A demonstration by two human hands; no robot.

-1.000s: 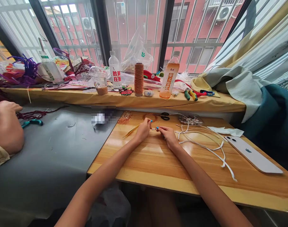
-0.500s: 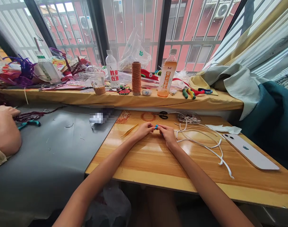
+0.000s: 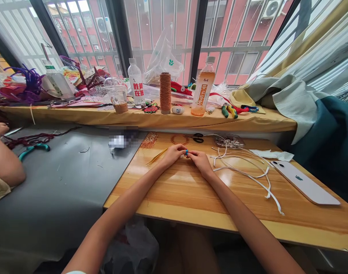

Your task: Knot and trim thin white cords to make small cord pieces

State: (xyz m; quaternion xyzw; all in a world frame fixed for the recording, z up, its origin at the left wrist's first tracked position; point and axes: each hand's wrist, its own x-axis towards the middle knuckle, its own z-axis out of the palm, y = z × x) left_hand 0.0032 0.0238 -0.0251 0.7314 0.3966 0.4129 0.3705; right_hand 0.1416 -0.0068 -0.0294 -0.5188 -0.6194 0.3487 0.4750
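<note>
A small bright blue piece (image 3: 187, 152), too small to make out its kind, sits between the fingertips of both hands above the wooden board. My left hand (image 3: 175, 153) pinches it from the left, and my right hand (image 3: 200, 161) grips it from the right with bent fingers. Left of my left hand lie thin yellow strips (image 3: 157, 156). White cords (image 3: 248, 173) curve over the board just right of my right hand. Beyond the hands are a coil of copper-coloured wire (image 3: 179, 139) and black-handled scissors (image 3: 198, 137).
A clear box of small pieces (image 3: 229, 140) stands at the board's back, and a phone (image 3: 305, 182) lies at right. Bottles, including an orange drink (image 3: 203, 87), and a thread spool (image 3: 165, 93) line the sill. Another person's arm (image 3: 5, 160) rests near teal-handled pliers (image 3: 34, 150).
The blue piece has shifted slightly left and my fingers have closed further around it. At far left, the other person's hand has drawn back to the left.
</note>
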